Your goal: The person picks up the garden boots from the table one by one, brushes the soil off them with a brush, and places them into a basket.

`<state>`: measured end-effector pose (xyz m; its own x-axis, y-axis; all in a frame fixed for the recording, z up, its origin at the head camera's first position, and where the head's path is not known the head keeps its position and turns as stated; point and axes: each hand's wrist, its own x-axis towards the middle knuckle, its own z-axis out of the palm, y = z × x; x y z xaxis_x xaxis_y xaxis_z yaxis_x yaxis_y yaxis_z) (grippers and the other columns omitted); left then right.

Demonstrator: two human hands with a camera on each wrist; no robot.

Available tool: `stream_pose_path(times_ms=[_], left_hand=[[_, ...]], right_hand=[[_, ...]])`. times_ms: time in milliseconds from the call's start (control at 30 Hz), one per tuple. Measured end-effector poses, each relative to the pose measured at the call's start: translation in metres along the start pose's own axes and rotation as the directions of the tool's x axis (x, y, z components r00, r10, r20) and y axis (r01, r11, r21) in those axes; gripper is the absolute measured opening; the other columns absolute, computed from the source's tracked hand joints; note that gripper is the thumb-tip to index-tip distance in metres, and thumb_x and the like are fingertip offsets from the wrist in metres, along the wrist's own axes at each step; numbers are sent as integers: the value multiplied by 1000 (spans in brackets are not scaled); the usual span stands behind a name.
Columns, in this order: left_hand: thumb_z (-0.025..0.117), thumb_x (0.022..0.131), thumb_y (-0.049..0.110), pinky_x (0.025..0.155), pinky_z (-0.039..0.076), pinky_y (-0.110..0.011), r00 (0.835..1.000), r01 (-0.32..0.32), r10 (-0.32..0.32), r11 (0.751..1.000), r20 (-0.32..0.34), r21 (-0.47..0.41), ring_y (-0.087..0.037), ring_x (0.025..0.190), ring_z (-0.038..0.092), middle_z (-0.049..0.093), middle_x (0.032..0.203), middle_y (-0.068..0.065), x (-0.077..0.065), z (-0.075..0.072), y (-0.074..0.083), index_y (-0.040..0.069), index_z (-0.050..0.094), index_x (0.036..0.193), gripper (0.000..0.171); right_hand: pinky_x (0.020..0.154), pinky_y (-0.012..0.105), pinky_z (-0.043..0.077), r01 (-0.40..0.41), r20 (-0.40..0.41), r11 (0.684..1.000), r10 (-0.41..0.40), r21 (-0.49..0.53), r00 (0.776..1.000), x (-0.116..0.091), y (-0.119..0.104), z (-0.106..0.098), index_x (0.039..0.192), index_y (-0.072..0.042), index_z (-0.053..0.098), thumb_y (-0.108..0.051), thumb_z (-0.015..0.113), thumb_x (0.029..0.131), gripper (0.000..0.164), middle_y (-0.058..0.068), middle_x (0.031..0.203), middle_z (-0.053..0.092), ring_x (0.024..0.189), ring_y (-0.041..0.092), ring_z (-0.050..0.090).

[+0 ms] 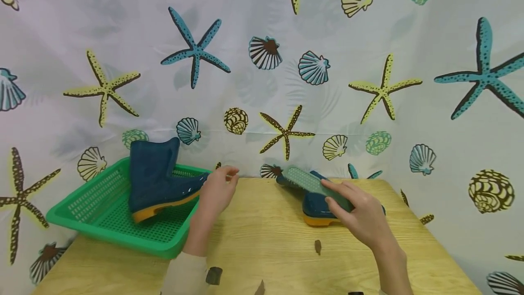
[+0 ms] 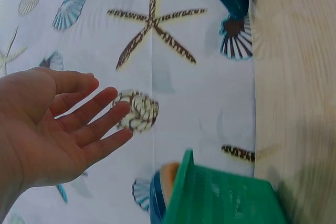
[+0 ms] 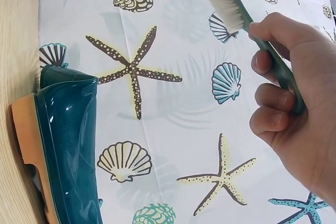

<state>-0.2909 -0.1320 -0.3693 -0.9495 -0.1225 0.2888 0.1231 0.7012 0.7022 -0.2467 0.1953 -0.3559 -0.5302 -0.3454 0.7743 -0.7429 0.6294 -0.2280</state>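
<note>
My right hand (image 1: pixel 362 215) grips a green scrub brush (image 3: pixel 270 51) by its handle, the white bristles showing in the right wrist view. Beneath it on the table stands a blue rubber boot (image 3: pixel 71 145) with an orange sole, partly covered by the hand and brush in the head view. A matching boot (image 1: pixel 153 176) leans in a green plastic basket (image 1: pixel 157 245) at the left, its toe raised toward the basket's right rim. Holding nothing, my left hand (image 2: pixel 58 124) hovers by that toe with its fingers loosely bent.
Brown leaf-like scraps, one (image 1: pixel 318 247) in front of the table boot and a darker piece (image 1: pixel 214 276) by the left sleeve, lie on the wooden table (image 1: pixel 262 222). A white curtain (image 1: pixel 245 90) printed with shells and starfish hangs behind and around the table.
</note>
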Motion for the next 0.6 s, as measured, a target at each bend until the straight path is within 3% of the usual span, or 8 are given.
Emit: stream_pose_path(times_ms=[100,233,433,600], left_hand=[[58,101,23,85,55,-42,996,-63,62,998,68,15,-25,108,67,69,121,-6,10,15,17,12,68,123,26],[57,102,24,87,55,-43,975,-130,132,991,180,-22,-26,107,67,70,118,-8,24,42,30,9,68,122,27],[56,103,26,94,51,-47,943,-109,163,974,289,-197,-31,113,62,67,121,-13,43,89,27,4,66,122,31],[54,103,26,99,48,-49,947,-31,100,975,306,-220,-35,120,58,63,128,-18,48,126,15,0,65,122,33]], right_hand=[[48,10,29,9,-22,1000,-9,-3,1000,0,1,-1,123,-18,71,-2,76,81,45,-10,88,64,59,-4,39],[49,10,29,28,-45,1000,-27,12,999,-1,3,-4,121,-15,72,1,76,80,44,-8,89,66,59,-4,39],[50,11,32,24,-54,1000,-23,15,998,-1,6,-7,121,-15,72,1,76,80,44,-5,93,69,63,-3,44],[49,11,31,14,-46,1000,-14,12,999,-2,8,-9,121,-15,72,1,75,81,43,-7,88,65,61,-3,41]])
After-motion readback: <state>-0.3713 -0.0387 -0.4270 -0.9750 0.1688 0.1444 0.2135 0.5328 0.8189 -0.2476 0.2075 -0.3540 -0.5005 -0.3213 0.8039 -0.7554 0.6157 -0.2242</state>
